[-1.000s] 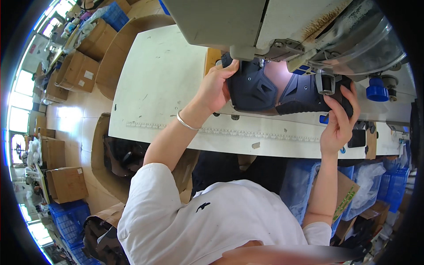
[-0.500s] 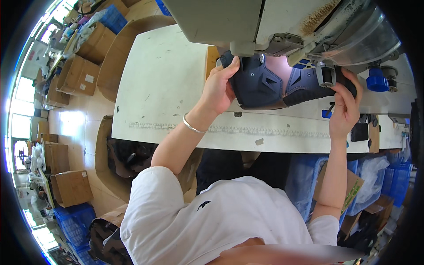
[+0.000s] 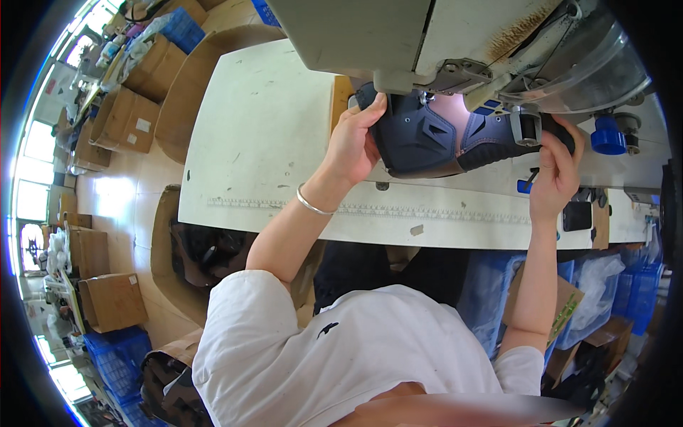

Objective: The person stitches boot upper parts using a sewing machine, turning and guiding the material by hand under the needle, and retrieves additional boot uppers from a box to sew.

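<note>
A dark navy, stitched, moulded piece (image 3: 421,142) with raised arrow-like details lies under the head of a sewing machine (image 3: 356,35). I cannot tell what article it belongs to. My left hand (image 3: 354,144) grips its left end, thumb on top and the other fingers mostly hidden beneath. At the other end, my right hand (image 3: 557,174) has its fingers bent around the dark edge, beside a metal roller-like part (image 3: 526,128) of the machine. Lamp light brightens the middle of the piece. The machine hides its far side and the needle area.
The white table (image 3: 249,135) carries a printed ruler strip (image 3: 284,204) along its near edge. A dark phone-like object (image 3: 577,215) lies at the right. Cardboard boxes (image 3: 124,121) stand at the left; blue crates (image 3: 637,295) and plastic bags stand below right.
Both hands keep their hold, and the navy piece stays nearly in place. The view has shifted slightly, and a thin light-coloured loop now shows at the machine's upper right.
</note>
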{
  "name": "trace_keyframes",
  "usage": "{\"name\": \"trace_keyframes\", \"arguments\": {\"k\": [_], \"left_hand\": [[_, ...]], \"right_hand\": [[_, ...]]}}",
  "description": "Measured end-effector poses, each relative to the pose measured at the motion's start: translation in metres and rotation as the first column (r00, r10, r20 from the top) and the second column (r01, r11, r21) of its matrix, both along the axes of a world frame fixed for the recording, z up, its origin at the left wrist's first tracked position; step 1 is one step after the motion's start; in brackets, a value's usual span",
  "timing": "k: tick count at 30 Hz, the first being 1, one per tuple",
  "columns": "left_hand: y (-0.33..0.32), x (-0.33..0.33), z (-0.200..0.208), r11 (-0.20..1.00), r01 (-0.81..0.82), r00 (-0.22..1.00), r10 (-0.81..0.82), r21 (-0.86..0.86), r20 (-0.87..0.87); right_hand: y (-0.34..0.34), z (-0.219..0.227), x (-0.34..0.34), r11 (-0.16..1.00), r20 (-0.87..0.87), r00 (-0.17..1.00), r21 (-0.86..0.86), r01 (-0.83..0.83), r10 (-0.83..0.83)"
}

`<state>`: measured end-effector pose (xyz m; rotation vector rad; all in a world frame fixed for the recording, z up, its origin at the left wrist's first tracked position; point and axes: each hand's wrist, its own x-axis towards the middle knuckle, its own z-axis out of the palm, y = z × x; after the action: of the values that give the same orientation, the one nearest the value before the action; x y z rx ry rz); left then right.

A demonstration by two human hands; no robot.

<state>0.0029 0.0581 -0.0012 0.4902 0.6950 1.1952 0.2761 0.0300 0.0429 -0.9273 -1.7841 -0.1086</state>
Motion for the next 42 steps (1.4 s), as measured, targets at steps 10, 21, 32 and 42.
{"name": "trace_keyframes", "arguments": {"k": [10, 21, 32, 42], "left_hand": [[-0.065, -0.036, 0.026, 0.941, 0.078, 0.408, 0.272, 0.33, -0.872], [-0.021, -0.034, 0.024, 0.367, 0.56, 0.006, 0.895, 0.743, -0.446], [0.013, -0.02, 0.008, 0.185, 0.468, 0.176, 0.939, 0.864, -0.297], [0.011, -0.02, 0.011, 0.208, 0.494, 0.156, 0.934, 0.844, -0.322]], "right_hand": [[0.13, -0.06, 0.029, 0.926, 0.076, 0.982, -0.328, 0.187, -0.172], [0.079, -0.103, -0.032, 0.883, -0.549, 0.822, -0.449, -0.135, -0.154], [-0.03, -0.081, -0.16, 0.726, -0.801, 0.599, -0.406, -0.555, 0.009], [-0.03, -0.086, -0.165, 0.821, -0.759, 0.651, -0.368, -0.436, 0.005]]}}
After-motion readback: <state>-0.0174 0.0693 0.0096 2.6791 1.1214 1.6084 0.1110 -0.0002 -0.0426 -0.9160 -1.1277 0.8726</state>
